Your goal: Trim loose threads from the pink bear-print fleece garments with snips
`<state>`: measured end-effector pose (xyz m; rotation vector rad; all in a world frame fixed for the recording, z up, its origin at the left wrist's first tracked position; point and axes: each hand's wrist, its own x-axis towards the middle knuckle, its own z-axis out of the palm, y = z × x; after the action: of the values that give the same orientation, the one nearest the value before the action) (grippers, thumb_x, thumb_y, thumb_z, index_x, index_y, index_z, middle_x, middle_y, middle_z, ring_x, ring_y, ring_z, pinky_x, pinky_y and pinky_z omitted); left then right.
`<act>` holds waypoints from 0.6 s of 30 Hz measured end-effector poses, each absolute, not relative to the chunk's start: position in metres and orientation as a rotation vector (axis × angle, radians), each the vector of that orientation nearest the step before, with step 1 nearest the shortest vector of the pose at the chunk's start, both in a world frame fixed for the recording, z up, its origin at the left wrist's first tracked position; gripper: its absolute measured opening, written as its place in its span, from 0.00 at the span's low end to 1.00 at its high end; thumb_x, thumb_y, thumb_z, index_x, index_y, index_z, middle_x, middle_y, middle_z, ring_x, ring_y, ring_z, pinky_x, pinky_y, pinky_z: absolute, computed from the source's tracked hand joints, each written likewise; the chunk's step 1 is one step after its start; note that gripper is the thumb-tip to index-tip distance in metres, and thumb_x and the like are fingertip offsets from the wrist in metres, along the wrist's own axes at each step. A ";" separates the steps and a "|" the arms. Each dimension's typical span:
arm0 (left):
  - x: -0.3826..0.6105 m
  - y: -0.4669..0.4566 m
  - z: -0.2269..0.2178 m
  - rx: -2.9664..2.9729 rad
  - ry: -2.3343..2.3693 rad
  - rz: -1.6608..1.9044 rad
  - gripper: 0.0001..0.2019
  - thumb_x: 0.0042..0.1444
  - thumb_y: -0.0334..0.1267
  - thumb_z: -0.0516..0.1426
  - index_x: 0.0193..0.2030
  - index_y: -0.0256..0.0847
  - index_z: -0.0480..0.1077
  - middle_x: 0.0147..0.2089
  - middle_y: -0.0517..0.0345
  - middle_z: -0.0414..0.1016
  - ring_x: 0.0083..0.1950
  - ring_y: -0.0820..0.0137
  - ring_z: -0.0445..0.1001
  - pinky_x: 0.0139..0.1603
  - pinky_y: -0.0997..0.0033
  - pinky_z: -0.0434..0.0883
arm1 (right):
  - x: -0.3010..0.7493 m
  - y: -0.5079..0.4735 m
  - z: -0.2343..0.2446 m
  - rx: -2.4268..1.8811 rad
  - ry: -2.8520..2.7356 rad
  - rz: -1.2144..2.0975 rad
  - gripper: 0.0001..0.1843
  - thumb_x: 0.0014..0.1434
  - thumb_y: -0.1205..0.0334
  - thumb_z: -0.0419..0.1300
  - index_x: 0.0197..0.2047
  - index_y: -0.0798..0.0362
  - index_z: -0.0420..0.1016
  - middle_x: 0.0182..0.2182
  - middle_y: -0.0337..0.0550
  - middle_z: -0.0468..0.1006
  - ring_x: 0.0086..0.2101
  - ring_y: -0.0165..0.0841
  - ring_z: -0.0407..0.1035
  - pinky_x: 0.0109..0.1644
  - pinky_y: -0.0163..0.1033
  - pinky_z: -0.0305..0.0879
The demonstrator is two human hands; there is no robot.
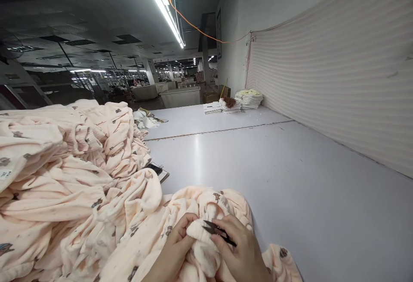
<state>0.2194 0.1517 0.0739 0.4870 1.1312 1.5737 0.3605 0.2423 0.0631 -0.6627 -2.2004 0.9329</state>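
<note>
- Pale pink garment (206, 252): near edge, bunched between and beneath both hands.
- Left hand (180, 237): pinching a fold of it.
- Right hand (237, 243): gripping black snips (220, 231), blades over that fold.
- Pink pile (77, 170): left.
- Table (245, 157): far and right.

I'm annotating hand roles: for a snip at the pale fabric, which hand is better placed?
The right hand, probably: it holds the black snips, blades parted over the pale fabric. The left hand pinches that fabric, with no tool visible.
</note>
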 end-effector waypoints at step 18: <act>0.207 0.152 0.067 0.053 1.166 1.558 0.26 0.58 0.43 0.57 0.62 0.43 0.58 0.51 0.50 0.77 0.53 0.61 0.74 0.51 0.63 0.72 | 0.374 0.250 -0.009 -1.083 -1.613 1.153 0.16 0.62 0.49 0.55 0.39 0.51 0.76 0.35 0.44 0.80 0.38 0.37 0.75 0.40 0.36 0.73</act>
<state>0.2069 0.1522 0.0666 0.0535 1.1665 1.5585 0.3737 0.2501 -0.0089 -1.0833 -1.6130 1.1526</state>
